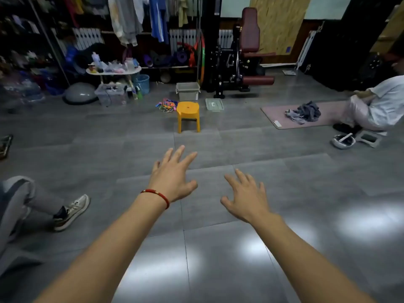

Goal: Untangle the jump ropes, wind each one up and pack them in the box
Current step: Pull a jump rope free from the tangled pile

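Left hand (172,178): extended forward above the floor, fingers straight and spread, palm down, holding nothing and touching nothing. A thin red cord bracelet (157,195) circles its wrist. Right hand (246,196): likewise held out, fingers splayed and relaxed, empty. The two hands are apart, the left reaching slightly farther.

Tangled heap of multicoloured jump ropes (166,105): lies on the glossy grey tiled floor (218,248) well ahead of both hands, just left of a small moulded orange plastic stool (188,115). Individual ropes cannot be told apart.

Rectangular grey plastic box (188,90): stands open behind the stool, near the ropes. Its flat translucent lid (214,104) lies on the floor just beside the stool's right.

A pink flat exercise mat (279,115) with crumpled grey cloth on it lies at right.
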### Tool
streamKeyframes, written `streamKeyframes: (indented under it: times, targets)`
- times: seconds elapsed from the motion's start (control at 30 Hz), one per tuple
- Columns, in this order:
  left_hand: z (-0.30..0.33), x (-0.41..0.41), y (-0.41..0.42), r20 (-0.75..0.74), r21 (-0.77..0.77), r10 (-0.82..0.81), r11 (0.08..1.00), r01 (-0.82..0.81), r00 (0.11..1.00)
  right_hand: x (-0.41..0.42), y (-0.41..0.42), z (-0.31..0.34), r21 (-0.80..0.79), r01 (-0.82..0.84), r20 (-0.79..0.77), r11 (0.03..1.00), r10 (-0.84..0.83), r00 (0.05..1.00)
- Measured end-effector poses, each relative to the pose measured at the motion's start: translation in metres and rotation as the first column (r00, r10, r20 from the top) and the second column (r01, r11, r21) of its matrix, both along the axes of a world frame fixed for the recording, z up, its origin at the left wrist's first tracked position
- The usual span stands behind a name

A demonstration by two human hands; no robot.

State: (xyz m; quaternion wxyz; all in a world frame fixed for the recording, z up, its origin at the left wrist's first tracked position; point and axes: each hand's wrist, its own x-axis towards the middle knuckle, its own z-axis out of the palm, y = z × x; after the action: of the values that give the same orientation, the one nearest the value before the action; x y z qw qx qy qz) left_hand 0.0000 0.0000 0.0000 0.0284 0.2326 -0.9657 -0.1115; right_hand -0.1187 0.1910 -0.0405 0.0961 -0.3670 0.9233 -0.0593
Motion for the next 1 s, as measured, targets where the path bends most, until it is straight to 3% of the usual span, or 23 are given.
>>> streamKeyframes:
  times: [0.33, 0.6, 0.8, 1.0]
  targets:
    - [-0.031, -0.184, -0.113, 0.016, -0.029, -0.001, 1.0, 0.002, 1.0, -0.19, -0.119, -0.056, 0.056, 0.009, 0.096, 0.998, -0.015, 0.995]
    - [-0.024, -0.349, -0.194, -0.043, 0.117, 0.107, 0.988, -0.101, 0.993, -0.364, -0.204, -0.049, 0.069, 0.012, 0.176, 0.998, -0.024, 0.984]
    - [-0.047, -0.462, -0.293, -0.105, 0.162, 0.112, 0.982, -0.095, 0.988, -0.476, -0.305, -0.058, 0.066, -0.015, 0.162, 0.998, 0.004, 0.987]
    - [-0.075, -0.572, -0.42, -0.049, 0.162, 0.036, 0.986, -0.027, 0.998, -0.567, -0.423, -0.082, 0.093, 0.042, 0.208, 0.995, -0.061, 0.976]
